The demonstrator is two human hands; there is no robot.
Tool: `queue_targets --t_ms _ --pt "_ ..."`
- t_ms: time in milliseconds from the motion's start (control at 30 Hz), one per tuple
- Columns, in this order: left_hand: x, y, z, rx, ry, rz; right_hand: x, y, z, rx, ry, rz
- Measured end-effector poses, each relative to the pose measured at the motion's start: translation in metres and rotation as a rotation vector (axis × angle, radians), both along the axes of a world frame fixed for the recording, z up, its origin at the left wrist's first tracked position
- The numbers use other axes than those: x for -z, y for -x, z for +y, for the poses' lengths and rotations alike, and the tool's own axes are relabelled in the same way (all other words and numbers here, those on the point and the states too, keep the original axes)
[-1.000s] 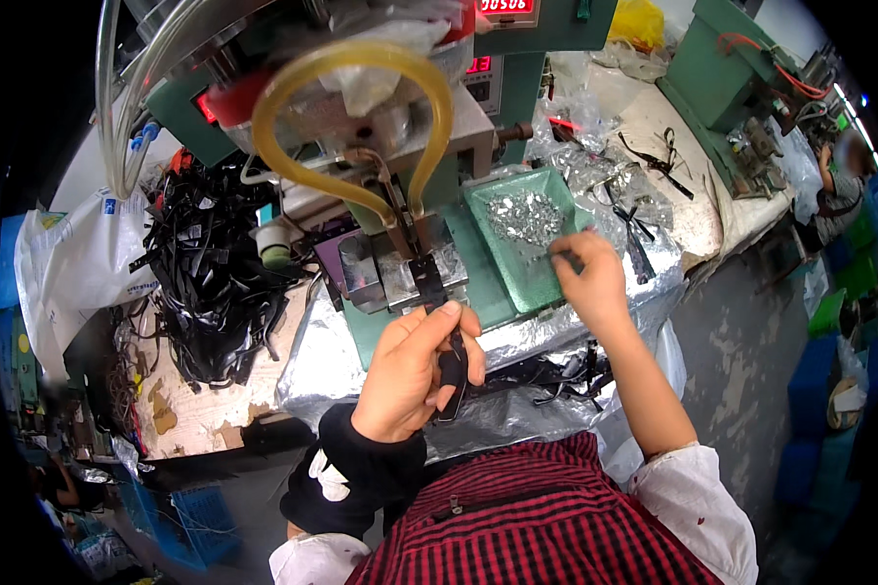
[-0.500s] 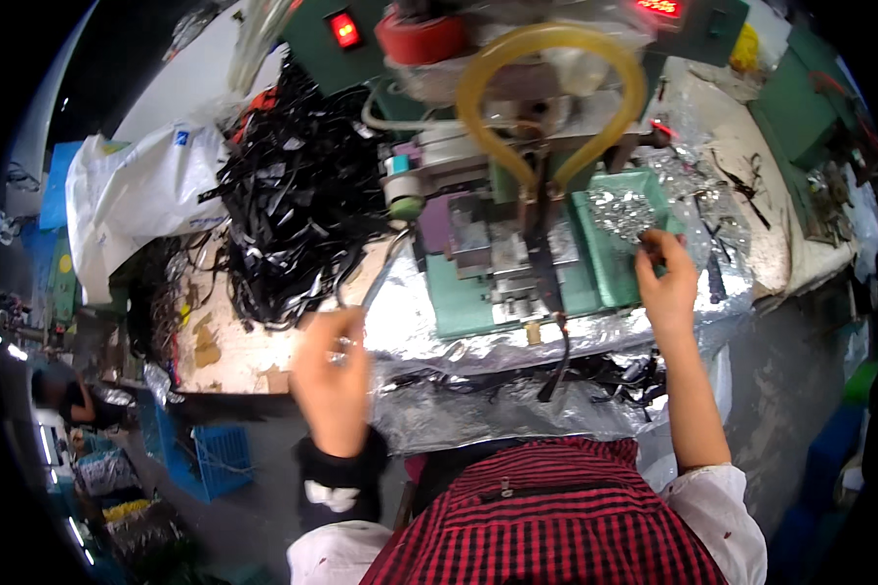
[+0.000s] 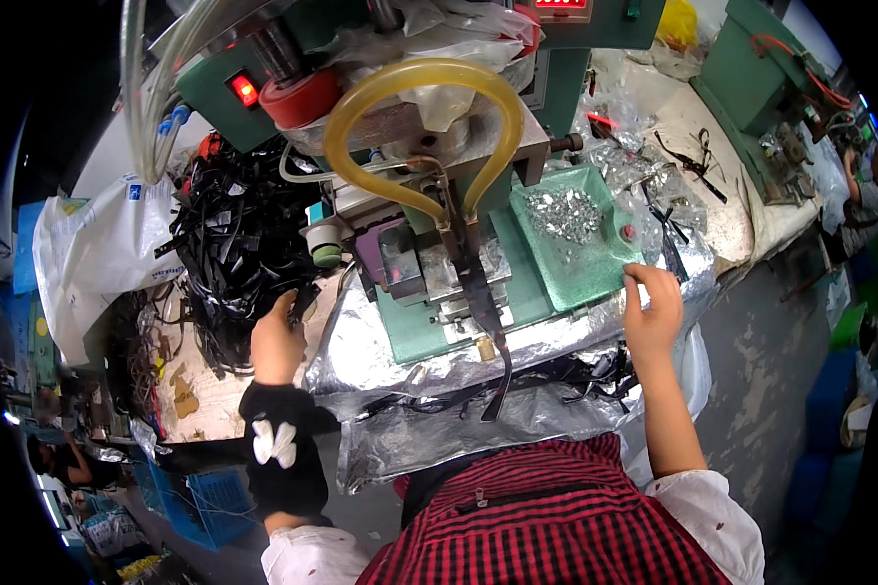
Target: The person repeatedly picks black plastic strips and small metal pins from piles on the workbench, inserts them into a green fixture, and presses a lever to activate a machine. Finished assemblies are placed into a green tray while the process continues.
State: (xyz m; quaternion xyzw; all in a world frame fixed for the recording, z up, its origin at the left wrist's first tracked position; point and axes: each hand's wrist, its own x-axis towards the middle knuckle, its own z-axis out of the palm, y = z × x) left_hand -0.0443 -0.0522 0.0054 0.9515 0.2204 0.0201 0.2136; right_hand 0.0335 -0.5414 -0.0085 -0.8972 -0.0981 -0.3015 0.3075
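My left hand [image 3: 277, 346] is at the near edge of a heap of glossy black strips [image 3: 229, 229], one finger pointing up into it. Its other fingers are partly hidden, so I cannot tell whether it grips a strip. My right hand [image 3: 656, 310] is over the near right corner of a green tray [image 3: 556, 278], thumb and forefinger pressed together; whatever they hold is too small to make out. Small shiny metal pieces [image 3: 566, 214] lie in the tray. Between my hands stands a green press machine [image 3: 400, 327] with a yellow hose loop [image 3: 341, 127] and a dark strip [image 3: 473, 278] hanging at its front.
A white plastic bag [image 3: 88, 253] stands left of the heap. Silver foil sheeting [image 3: 351, 341] covers the table's front, with more black strips [image 3: 429, 395] along its edge. Another green machine [image 3: 756, 78] is at the far right. A blue crate [image 3: 210, 502] sits on the floor at left.
My left hand has gone from the bench front to the edge of the black heap. My right hand has drawn back from the metal pieces to the tray's near corner. The view has shifted.
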Motion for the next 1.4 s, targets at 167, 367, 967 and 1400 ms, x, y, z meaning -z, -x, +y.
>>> queue_targets --t_ms 167,367,967,1400 --pt "-0.029 0.016 -0.017 0.051 0.880 -0.115 -0.041 0.007 0.037 -0.210 -0.252 0.180" --pt "-0.029 -0.003 -0.068 -0.058 0.886 -0.432 -0.074 -0.034 0.126 -0.526 -0.518 0.103" --pt "-0.102 0.018 -0.173 0.842 -0.184 -0.937 -0.090 0.035 0.141 -0.639 -0.354 0.056" --pt "-0.061 0.019 -0.195 1.057 -0.123 -0.910 -0.037 -0.061 0.053 -0.192 -0.666 0.083"
